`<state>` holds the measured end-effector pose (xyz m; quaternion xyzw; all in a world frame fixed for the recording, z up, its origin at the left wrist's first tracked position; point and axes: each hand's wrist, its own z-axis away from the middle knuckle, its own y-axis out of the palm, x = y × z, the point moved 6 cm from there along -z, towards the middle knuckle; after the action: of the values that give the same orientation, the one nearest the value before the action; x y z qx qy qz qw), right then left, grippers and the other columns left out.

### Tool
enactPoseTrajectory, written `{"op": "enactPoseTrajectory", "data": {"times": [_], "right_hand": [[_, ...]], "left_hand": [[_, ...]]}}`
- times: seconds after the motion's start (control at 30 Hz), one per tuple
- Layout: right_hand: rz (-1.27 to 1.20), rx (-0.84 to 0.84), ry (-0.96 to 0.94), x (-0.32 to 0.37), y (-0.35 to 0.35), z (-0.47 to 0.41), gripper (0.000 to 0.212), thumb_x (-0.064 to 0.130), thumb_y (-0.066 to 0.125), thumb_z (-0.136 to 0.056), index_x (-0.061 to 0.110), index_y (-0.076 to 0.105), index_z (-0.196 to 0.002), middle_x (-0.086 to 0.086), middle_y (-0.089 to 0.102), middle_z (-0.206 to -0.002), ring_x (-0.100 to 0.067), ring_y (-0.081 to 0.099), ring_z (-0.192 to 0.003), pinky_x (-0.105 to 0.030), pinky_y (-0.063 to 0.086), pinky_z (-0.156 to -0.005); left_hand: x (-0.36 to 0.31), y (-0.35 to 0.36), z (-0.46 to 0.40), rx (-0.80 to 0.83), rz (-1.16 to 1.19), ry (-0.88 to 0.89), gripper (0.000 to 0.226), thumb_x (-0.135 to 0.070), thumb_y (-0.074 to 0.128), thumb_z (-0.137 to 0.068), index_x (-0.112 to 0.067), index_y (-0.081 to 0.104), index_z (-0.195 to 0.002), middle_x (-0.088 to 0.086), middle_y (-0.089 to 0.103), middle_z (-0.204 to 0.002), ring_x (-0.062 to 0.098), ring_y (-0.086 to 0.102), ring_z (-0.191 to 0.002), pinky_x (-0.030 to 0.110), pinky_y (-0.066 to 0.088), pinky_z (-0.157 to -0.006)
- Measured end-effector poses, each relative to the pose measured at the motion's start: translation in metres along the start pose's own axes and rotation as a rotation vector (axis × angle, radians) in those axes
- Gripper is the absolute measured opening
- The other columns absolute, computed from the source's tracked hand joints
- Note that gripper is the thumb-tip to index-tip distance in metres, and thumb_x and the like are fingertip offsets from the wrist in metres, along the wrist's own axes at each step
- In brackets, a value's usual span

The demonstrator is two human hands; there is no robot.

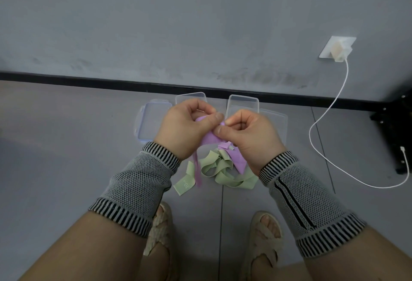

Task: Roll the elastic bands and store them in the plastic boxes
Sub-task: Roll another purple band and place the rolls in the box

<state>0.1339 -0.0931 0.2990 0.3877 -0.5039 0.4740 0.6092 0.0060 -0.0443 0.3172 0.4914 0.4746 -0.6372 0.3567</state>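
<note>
A purple elastic band point(210, 139) is held up between both hands above the floor. My left hand point(185, 127) grips one part of it with curled fingers, and my right hand point(247, 135) pinches it between thumb and forefinger. Its loose end hangs down past my left wrist. A green elastic band point(219, 170) lies tangled on the floor under my hands. Two clear plastic boxes point(243, 104) stand open by the wall, the left one point(190, 97) partly hidden by my left hand. A blue-edged lid point(149, 122) lies at their left, a clear lid point(275, 124) at their right.
A grey wall with a black skirting board point(89, 79) runs across behind the boxes. A white charger point(338, 50) sits in a wall socket, its cable point(321, 151) looping over the floor at right. A black metal stand point(396, 129) is at far right. My sandalled feet point(265, 236) are below.
</note>
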Motion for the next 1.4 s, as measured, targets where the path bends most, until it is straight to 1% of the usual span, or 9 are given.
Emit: {"op": "enactPoseTrajectory", "data": {"times": [0.23, 0.47, 0.57, 0.7, 0.83, 1.0, 1.13, 1.27, 1.4], "right_hand": [[0.100, 0.155, -0.086, 0.016, 0.003, 0.009, 0.027, 0.007, 0.069, -0.081, 0.019, 0.056, -0.101, 0.003, 0.072, -0.072, -0.009, 0.065, -0.069, -0.023, 0.051, -0.069], [0.097, 0.209, -0.159, 0.022, 0.012, 0.015, 0.042, -0.006, 0.061, -0.085, 0.031, 0.059, -0.106, -0.002, 0.072, -0.068, -0.013, 0.069, -0.064, -0.031, 0.057, -0.072], [0.067, 0.203, -0.159, 0.021, 0.010, 0.013, 0.043, -0.009, 0.059, -0.085, 0.027, 0.061, -0.109, -0.001, 0.070, -0.065, -0.012, 0.067, -0.063, -0.026, 0.057, -0.068], [0.030, 0.190, -0.144, 0.019, 0.002, 0.010, 0.041, -0.010, 0.058, -0.085, 0.025, 0.062, -0.107, 0.000, 0.069, -0.064, -0.011, 0.067, -0.062, -0.019, 0.053, -0.064], [0.059, 0.206, -0.139, 0.017, -0.001, 0.010, 0.039, -0.011, 0.059, -0.083, 0.021, 0.062, -0.105, 0.001, 0.067, -0.061, -0.011, 0.064, -0.058, -0.022, 0.054, -0.065], [0.155, 0.183, -0.158, 0.016, 0.001, 0.009, 0.033, -0.004, 0.066, -0.081, 0.022, 0.060, -0.100, 0.001, 0.063, -0.059, -0.015, 0.060, -0.059, -0.029, 0.053, -0.066], [0.208, 0.141, -0.184, 0.015, 0.004, 0.008, 0.034, 0.002, 0.070, -0.080, 0.029, 0.057, -0.094, -0.010, 0.058, -0.065, -0.021, 0.054, -0.060, -0.033, 0.047, -0.060], [0.266, 0.112, -0.199, 0.015, 0.006, 0.007, 0.032, 0.005, 0.073, -0.078, 0.028, 0.057, -0.095, 0.000, 0.055, -0.060, -0.012, 0.051, -0.055, -0.028, 0.047, -0.057], [0.296, 0.089, -0.216, 0.015, 0.007, 0.008, 0.034, 0.008, 0.075, -0.077, 0.031, 0.057, -0.095, 0.005, 0.056, -0.059, -0.008, 0.054, -0.055, -0.024, 0.049, -0.057]], "left_hand": [[-0.002, -0.011, -0.002, -0.012, 0.048, 0.006, 0.010, -0.010, 0.069, -0.082, -0.016, 0.065, -0.076, 0.010, 0.072, -0.082, 0.017, 0.068, -0.080, 0.029, 0.055, -0.076], [-0.004, -0.006, 0.001, 0.037, 0.008, 0.042, 0.012, -0.009, 0.066, -0.084, -0.019, 0.064, -0.078, 0.010, 0.072, -0.079, 0.012, 0.065, -0.068, 0.027, 0.054, -0.068], [-0.003, -0.006, 0.000, 0.044, -0.013, 0.055, 0.009, -0.015, 0.068, -0.083, -0.021, 0.062, -0.083, 0.004, 0.071, -0.073, 0.010, 0.065, -0.066, 0.026, 0.054, -0.066], [0.005, -0.010, -0.002, 0.068, -0.165, 0.048, 0.011, -0.031, 0.067, -0.083, -0.027, 0.057, -0.084, -0.004, 0.067, -0.060, 0.014, 0.065, -0.069, 0.031, 0.052, -0.067], [0.004, -0.012, 0.000, 0.139, -0.339, 0.074, 0.018, -0.019, 0.063, -0.085, -0.032, 0.053, -0.080, -0.006, 0.063, -0.059, 0.003, 0.057, -0.055, 0.022, 0.047, -0.056], [-0.005, -0.014, 0.003, 0.137, -0.259, 0.105, 0.023, -0.010, 0.064, -0.083, -0.031, 0.054, -0.085, -0.002, 0.068, -0.069, 0.009, 0.060, -0.062, 0.024, 0.049, -0.062], [-0.007, -0.009, 0.003, 0.106, -0.139, 0.101, 0.019, -0.014, 0.069, -0.081, -0.029, 0.058, -0.084, -0.002, 0.071, -0.071, 0.009, 0.063, -0.063, 0.026, 0.052, -0.066], [-0.007, -0.005, 0.002, 0.047, -0.145, 0.119, 0.014, -0.021, 0.074, -0.078, -0.024, 0.061, -0.077, -0.006, 0.071, -0.066, 0.009, 0.068, -0.072, 0.025, 0.055, -0.073], [-0.006, -0.005, 0.001, 0.041, -0.139, 0.072, 0.013, -0.019, 0.073, -0.079, -0.023, 0.060, -0.079, -0.002, 0.071, -0.068, 0.010, 0.067, -0.068, 0.027, 0.055, -0.066]]}}
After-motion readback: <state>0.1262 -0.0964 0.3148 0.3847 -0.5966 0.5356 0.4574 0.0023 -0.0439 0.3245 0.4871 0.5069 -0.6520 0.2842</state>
